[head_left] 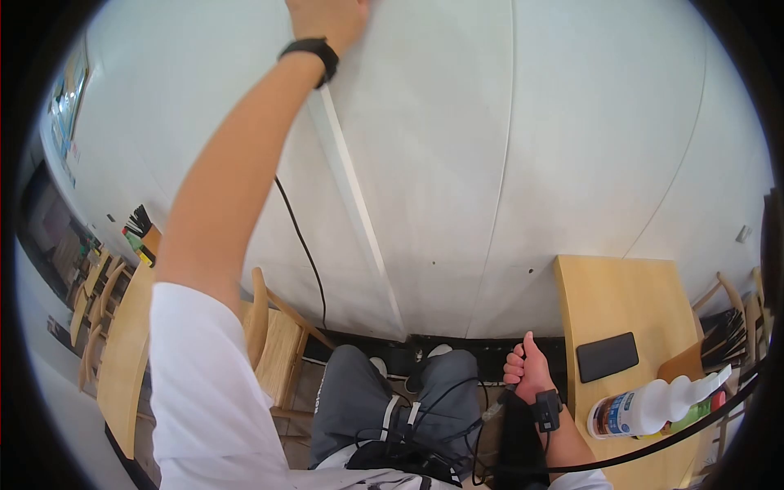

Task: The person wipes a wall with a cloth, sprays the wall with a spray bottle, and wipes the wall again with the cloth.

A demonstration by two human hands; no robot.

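My left arm is raised across the view, and my left hand [333,18] is at the top edge against the white wall [433,171]. Its fingers are cut off by the frame, so I cannot see whether they hold anything. Below the wrist, a white strip [356,192] runs down the wall. My right hand [529,371] is held low, left of the wooden table [612,302]. Its fingers are curled in and the thumb points up; nothing shows in them. Just beneath it hangs a black, cloth-like piece [523,437]. Both wrists wear black bands.
A black phone [607,357], a white pump bottle [629,414] and a holder of dark chopsticks [684,363] are on the right table. A wooden chair [282,343] and another table [131,351] stand to the left. Black cables [300,237] hang by the wall and over my lap.
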